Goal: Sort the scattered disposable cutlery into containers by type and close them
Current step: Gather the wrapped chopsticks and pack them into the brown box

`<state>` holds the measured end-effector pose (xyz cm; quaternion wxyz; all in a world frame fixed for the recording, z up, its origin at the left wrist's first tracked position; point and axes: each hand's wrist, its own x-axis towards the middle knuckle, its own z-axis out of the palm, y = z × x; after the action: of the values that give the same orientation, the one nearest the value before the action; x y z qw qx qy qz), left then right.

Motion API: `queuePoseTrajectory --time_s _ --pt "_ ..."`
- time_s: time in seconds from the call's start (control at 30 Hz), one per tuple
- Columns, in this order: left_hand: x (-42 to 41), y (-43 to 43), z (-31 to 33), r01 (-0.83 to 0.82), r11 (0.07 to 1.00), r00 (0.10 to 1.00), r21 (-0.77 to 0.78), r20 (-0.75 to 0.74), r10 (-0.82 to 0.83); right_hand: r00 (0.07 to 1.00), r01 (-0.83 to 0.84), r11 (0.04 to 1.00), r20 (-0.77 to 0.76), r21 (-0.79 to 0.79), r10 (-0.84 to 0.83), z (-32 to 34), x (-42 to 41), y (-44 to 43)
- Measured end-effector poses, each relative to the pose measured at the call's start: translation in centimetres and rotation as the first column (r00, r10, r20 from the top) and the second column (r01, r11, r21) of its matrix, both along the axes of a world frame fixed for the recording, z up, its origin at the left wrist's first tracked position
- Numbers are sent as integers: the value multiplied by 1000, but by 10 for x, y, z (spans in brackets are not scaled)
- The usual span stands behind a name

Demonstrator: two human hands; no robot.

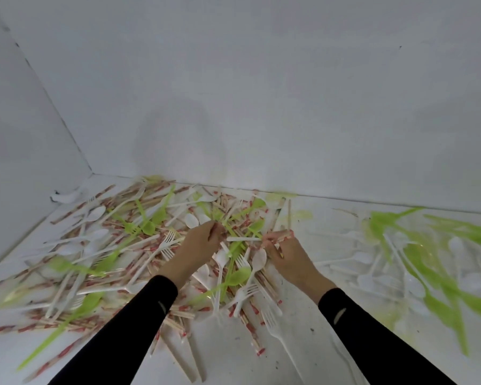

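A large mixed heap of disposable cutlery (139, 245) covers the white surface: white forks, white spoons, green spoons and chopsticks in red-and-white paper sleeves. My left hand (199, 245) rests on the heap's middle with its fingertips pinched on a thin piece; I cannot tell which kind. My right hand (285, 252) sits just to the right, closed around a few wrapped chopsticks (282, 236). A white utensil handle (243, 239) lies between the two hands. No container is in view.
White walls meet in a corner at the back left (92, 173). A separate spread of green spoons (439, 262) and white spoons (406, 279) lies to the right. A small crumpled white scrap (64, 197) sits by the left wall.
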<state>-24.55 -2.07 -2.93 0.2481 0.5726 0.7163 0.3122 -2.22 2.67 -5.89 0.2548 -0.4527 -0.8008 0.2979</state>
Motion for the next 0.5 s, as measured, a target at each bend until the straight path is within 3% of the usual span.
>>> queuePoseTrajectory --time_s 0.1,0.23,0.3,0.4,0.5 --pt "-4 24 -7 19 999 995 -37 -97 -22 999 -17 1000 -39 -22 16 10 -7 9" --pt "-6 59 -21 71 995 979 -73 -188 -84 948 244 957 -169 -156 -269 27 -7 36" --pt "-5 73 -27 98 990 964 -100 -237 -120 945 314 912 -1 -264 -326 19 -2 55" --pt "-4 88 -39 142 983 930 -114 -324 -172 896 400 875 315 -273 -312 -8 5 78" --pt "-3 95 -46 168 975 898 -146 -386 -213 858 464 843 373 -271 -353 -24 0 85"
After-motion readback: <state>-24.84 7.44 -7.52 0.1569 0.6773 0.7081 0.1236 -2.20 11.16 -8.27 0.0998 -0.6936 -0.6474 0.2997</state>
